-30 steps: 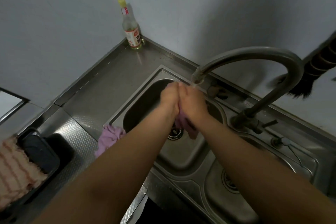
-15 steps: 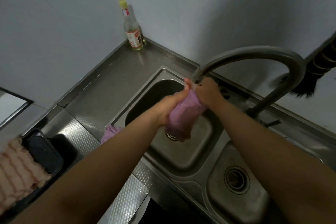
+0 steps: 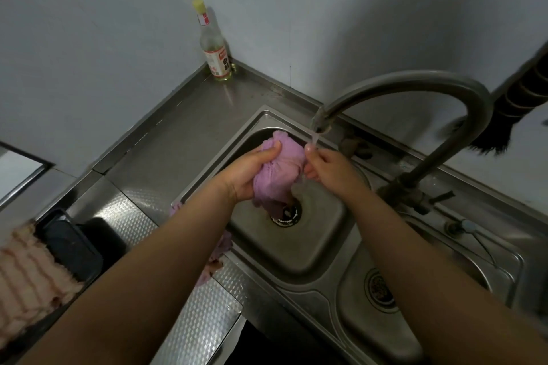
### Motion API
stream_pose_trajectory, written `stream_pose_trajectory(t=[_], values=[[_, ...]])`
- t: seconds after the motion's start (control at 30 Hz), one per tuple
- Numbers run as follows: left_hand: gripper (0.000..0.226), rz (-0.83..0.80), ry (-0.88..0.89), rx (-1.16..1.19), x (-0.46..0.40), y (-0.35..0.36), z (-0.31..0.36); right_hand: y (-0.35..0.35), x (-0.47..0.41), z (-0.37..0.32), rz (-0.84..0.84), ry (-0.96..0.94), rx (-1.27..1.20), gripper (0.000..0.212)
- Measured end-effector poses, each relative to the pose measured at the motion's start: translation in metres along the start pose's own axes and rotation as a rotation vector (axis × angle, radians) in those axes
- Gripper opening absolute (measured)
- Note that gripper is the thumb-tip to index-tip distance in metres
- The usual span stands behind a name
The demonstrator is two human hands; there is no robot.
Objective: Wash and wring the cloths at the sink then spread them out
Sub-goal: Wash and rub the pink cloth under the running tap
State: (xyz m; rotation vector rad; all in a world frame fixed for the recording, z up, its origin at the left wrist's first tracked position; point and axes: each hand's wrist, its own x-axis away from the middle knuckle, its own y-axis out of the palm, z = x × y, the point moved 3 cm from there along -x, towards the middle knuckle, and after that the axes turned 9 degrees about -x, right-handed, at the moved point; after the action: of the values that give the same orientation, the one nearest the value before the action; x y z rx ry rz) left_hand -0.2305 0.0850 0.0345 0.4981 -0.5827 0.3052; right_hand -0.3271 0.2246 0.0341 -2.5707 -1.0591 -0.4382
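— Two basins, is it? What is in each?

— Two, side by side in one steel sink point(image 3: 323, 268). The larger, on the left, has a round drain point(image 3: 286, 214) in its floor, and the purple cloth point(image 3: 278, 170) hangs bunched above it. The smaller basin, near and to the right, shows only its own strainer point(image 3: 380, 289).

— And who has the cloth?

— Both hands. The left hand point(image 3: 247, 173) has its grip wrapped round the left side of the bundle, thumb laid over the top. The right hand point(image 3: 326, 166) pinches the right side with curled fingers. Water falls from the faucet point(image 3: 415, 83) spout onto the right fingers and runs down past the cloth into the drain.

— Any other cloths?

— A second purple cloth point(image 3: 221, 249) lies over the near-left rim of the big basin, mostly hidden by the left forearm. Far left on the worktop point(image 3: 189, 139), a dark tray point(image 3: 69, 241) holds a pale striped cloth point(image 3: 28, 278) draped over its near edge.

— Anything in the corner?

— A bottle point(image 3: 215, 52) with a yellow cap, upright against the wall, with a little pale liquid at its base.
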Motion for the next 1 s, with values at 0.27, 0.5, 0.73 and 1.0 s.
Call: stream_pose_trajectory(t=[0.27,0.5,0.73,1.0], values=[[0.041,0.106,-0.023,-0.118,0.008,0.002,0.0,-0.009,0.002,-0.004,0.057,-0.03,0.136,0.034],[0.054,0.859,0.383,0.116,0.01,-0.017,0.001,-0.038,-0.009,-0.017,0.333,-0.116,0.214,0.038],[0.07,0.332,-0.204,-1.141,-0.005,-0.009,0.015,-0.028,-0.015,-0.02,-0.12,0.147,-0.528,0.033],[0.066,0.023,0.176,-0.467,-0.028,0.005,0.0,-0.005,-0.007,-0.04,-0.326,0.105,-0.755,0.032]])
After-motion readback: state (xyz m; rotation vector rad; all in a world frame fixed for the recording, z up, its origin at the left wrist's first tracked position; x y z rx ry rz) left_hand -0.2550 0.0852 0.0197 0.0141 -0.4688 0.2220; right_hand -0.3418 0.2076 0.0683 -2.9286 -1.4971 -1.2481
